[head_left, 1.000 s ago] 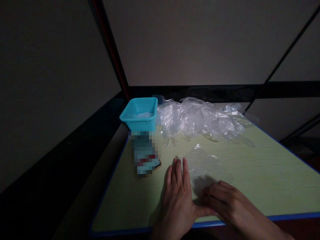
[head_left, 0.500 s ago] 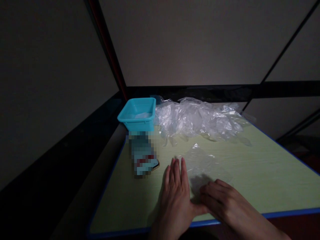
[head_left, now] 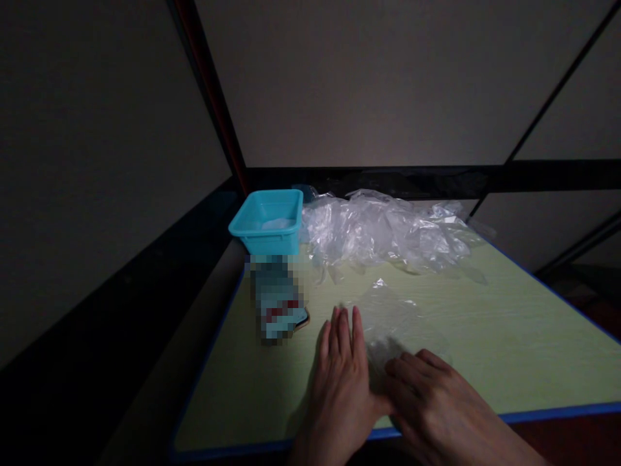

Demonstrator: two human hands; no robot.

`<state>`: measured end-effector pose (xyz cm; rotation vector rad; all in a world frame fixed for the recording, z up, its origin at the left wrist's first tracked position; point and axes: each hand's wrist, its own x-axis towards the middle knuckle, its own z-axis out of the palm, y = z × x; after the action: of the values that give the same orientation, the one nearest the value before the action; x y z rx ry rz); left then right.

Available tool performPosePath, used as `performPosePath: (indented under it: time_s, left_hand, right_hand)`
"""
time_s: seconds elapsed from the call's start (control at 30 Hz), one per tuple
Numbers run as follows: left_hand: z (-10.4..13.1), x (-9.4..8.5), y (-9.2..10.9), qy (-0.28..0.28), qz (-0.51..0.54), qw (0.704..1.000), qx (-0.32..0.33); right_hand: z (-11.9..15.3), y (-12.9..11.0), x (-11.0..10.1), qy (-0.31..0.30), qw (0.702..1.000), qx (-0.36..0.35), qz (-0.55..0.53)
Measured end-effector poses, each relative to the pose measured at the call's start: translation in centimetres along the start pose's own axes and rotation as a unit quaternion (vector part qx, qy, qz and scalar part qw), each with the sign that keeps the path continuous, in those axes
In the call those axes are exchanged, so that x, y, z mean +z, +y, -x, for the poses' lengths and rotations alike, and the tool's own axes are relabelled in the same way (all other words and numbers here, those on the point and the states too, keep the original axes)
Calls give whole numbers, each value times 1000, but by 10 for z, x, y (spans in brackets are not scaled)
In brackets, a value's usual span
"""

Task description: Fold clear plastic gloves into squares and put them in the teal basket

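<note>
A clear plastic bag (head_left: 395,314) lies flat on the table near its front edge. My left hand (head_left: 342,382) rests along the bag's left side, palm down, with the fingers stretched forward and the thumb pointing right. Beside that thumb, my right hand (head_left: 429,388) is curled, its fingers closed on the near part of the bag. The fingertips of the right hand are partly hidden, and so is the plastic under them.
A heap of crumpled clear plastic bags (head_left: 383,230) spreads across the back of the pale table (head_left: 509,349). At the back left stands a turquoise basket (head_left: 272,244) with something white inside. A phone (head_left: 302,320) lies partly under a blurred patch. Walls enclose the left and back.
My right hand has shifted slightly left and toward me, closer against the left thumb. My left hand stays almost where it was.
</note>
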<state>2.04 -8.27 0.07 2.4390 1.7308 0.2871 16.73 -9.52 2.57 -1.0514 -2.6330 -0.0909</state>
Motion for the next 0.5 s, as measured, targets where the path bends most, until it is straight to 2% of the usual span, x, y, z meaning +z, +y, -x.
performPosePath:
  time_s: [0.5]
  left_hand:
    - [1,4,0,35,10,999,8]
  right_hand:
    - [6,1,6,10,1000,3,-2]
